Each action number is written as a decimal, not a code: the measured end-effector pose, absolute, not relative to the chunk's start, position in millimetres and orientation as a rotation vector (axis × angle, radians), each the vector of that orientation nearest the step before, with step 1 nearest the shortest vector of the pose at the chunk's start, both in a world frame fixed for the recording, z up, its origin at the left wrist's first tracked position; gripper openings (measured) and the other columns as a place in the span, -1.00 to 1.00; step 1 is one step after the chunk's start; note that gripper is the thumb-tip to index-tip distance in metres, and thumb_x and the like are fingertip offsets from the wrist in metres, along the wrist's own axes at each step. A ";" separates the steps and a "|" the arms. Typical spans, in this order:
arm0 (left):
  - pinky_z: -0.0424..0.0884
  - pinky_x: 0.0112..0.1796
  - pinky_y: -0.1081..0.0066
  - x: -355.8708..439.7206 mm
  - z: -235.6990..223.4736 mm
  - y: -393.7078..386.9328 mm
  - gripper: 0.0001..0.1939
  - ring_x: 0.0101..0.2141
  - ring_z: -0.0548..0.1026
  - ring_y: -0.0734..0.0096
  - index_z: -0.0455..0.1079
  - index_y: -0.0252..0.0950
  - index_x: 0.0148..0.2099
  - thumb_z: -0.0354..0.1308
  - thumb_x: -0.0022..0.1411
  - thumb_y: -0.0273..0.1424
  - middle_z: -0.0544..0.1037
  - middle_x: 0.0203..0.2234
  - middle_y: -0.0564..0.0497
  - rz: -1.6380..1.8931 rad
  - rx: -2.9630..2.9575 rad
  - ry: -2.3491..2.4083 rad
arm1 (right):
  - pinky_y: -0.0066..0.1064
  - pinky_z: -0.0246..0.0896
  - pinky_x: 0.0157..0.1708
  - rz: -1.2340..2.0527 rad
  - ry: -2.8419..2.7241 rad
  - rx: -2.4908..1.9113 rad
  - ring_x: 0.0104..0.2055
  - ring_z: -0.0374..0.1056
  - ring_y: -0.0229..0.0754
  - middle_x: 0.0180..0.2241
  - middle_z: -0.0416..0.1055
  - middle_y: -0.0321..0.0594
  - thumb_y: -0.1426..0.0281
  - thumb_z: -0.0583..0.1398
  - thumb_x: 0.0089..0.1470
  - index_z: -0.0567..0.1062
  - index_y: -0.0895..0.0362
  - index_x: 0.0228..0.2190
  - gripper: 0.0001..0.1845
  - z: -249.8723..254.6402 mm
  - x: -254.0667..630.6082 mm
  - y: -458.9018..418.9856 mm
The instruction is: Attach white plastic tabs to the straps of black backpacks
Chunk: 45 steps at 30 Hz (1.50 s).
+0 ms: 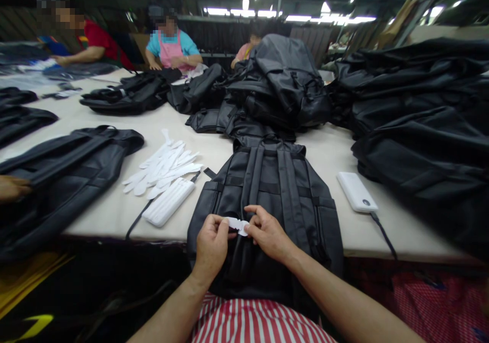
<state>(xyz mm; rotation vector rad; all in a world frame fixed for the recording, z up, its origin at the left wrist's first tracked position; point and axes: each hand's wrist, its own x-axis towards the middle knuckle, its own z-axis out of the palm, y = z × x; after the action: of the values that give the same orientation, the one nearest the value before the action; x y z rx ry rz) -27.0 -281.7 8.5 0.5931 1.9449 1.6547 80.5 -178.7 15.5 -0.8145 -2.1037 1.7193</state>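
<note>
A black backpack [269, 180] lies straps-up in front of me, its near end over the table edge by my striped clothing. Above its lower part, my left hand [213, 243] pinches one end of a small white paper-like strip [237, 225]. My right hand [269, 233] has thumb and finger closed on the strip's other, rounded end. A narrow notched middle shows between the two hands. Left of the backpack lies a loose pile of similar white strips [168, 162].
White power banks with cables lie left [168, 203] and right [357, 191]. Black bags are heaped at the back [282, 83] and right [420, 129]. Another backpack [80, 164] lies left, with another person's hand [13, 187] on it. Several people work across the table.
</note>
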 end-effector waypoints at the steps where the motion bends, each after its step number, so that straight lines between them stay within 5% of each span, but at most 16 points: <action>1: 0.51 -0.39 0.34 -26.1 8.6 -281.8 -0.80 -0.42 0.51 0.37 0.24 -0.29 -0.38 0.05 0.13 -0.24 0.45 -0.52 0.07 1.648 0.607 1.949 | -0.54 0.07 -0.58 1.723 -2.109 -0.810 -0.65 0.16 -0.39 -0.61 0.28 -0.47 0.46 0.11 -0.03 0.27 0.12 -0.08 -0.59 15.0 81.1 -177.5; 11: 0.50 -0.33 0.33 -24.4 15.4 -282.2 -0.76 -0.38 0.49 0.40 0.27 -0.33 -0.38 0.10 0.09 -0.23 0.47 -0.50 0.06 1.716 0.438 1.808 | -0.47 0.13 -0.45 1.516 -2.156 -1.063 -0.53 0.28 -0.32 -0.54 0.36 -0.37 0.30 0.13 0.00 0.29 0.11 -0.06 -0.58 5.9 85.9 -171.0; 21: 0.45 -0.39 0.44 -18.8 17.2 -282.2 -0.77 -0.41 0.47 0.44 0.27 -0.32 -0.37 0.10 0.09 -0.23 0.46 -0.52 0.08 1.737 0.331 1.773 | -0.51 0.15 -0.55 2.001 -1.447 -1.163 -0.49 0.27 -0.30 -0.58 0.28 -0.42 0.32 0.20 -0.11 0.07 0.19 0.07 -0.28 18.8 81.2 -176.4; 28: 0.39 -0.44 0.47 -16.1 12.1 -281.4 -0.79 -0.50 0.47 0.45 0.25 -0.30 -0.39 0.13 0.02 -0.26 0.46 -0.59 0.10 1.732 0.249 1.791 | -0.52 0.11 -0.51 2.101 -1.223 -0.824 -0.55 0.18 -0.40 -0.58 0.21 -0.45 0.44 0.23 -0.16 0.33 0.19 -0.16 -0.57 11.6 82.0 -177.0; 35: 0.33 -0.47 0.52 -17.2 15.0 -284.0 -0.75 -0.58 0.41 0.54 0.29 -0.29 -0.37 0.16 0.00 -0.21 0.44 -0.61 0.14 1.686 0.139 1.627 | -0.53 0.06 -0.55 2.219 -1.180 -0.811 -0.58 0.14 -0.41 -0.61 0.18 -0.47 0.39 0.27 -0.19 0.37 0.17 -0.25 -0.63 7.6 81.6 -174.4; 39: 0.36 -0.36 0.47 -15.8 19.5 -285.8 -0.64 -0.45 0.46 0.45 0.37 -0.31 -0.28 0.14 0.02 -0.11 0.51 -0.49 0.06 1.622 0.252 1.593 | -0.51 0.12 -0.52 2.180 -1.269 -0.860 -0.52 0.23 -0.35 -0.54 0.30 -0.39 0.36 0.25 -0.16 0.34 0.17 -0.20 -0.59 7.0 79.2 -175.3; 45: 0.34 -0.20 0.36 -18.4 16.2 -282.7 -0.54 -0.27 0.48 0.29 0.40 -0.37 -0.14 0.26 -0.09 -0.22 0.55 -0.29 -0.08 1.503 0.303 1.730 | -0.50 0.18 -0.52 2.151 -1.377 -0.941 -0.50 0.25 -0.33 -0.55 0.25 -0.41 0.35 0.23 -0.15 0.32 0.14 -0.17 -0.57 11.6 82.5 -177.0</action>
<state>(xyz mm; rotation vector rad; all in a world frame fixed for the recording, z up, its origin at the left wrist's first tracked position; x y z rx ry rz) -18.4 -282.7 16.2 0.3033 1.7298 1.5032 82.5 -177.0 11.6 -0.9410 -1.3771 2.1510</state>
